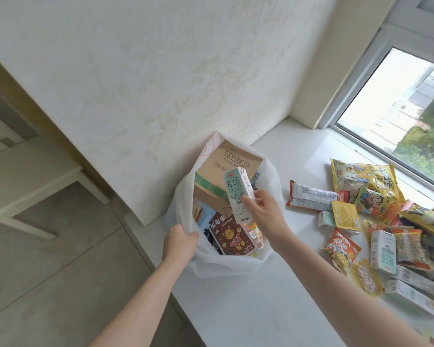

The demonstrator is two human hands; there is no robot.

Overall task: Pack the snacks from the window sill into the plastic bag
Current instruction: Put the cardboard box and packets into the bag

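- your left hand [181,240] grips the near-left rim of the white plastic bag [273,179], fingers curled over the edge and holding the mouth open.
- your right hand [262,209] holds a pale green milk carton [238,194] upright over the bag's mouth, thumb on its front face and fingers wrapped round its right side; the carton's lower end is down among the packed goods, though you cannot tell whether it rests on anything.
- the bag stands on the white window sill [261,296], at its left end, close against the textured wall [135,83].
- inside the bag, at the far side, a brown cardboard box [226,161] leans upright, with a green-printed box edge just below it.
- at the near side of the bag lies a dark brown packet with a cartoon bear [229,237], touching the carton's base from the left.
- the rest of the snacks sit in a loose heap on the sill to the right of the bag, well apart from it.
- in that heap, a large yellow bag [368,179] lies farthest, nearest the window [398,103].
- a long white and red wrapper [311,196] lies at the heap's left edge, closest to the plastic bag.
- an orange packet [341,249] sits at the near-left of the heap, with a small white carton [383,251] just to its right.
- further small cartons and wrappers trail off toward the right edge, too overlapped to tell apart.
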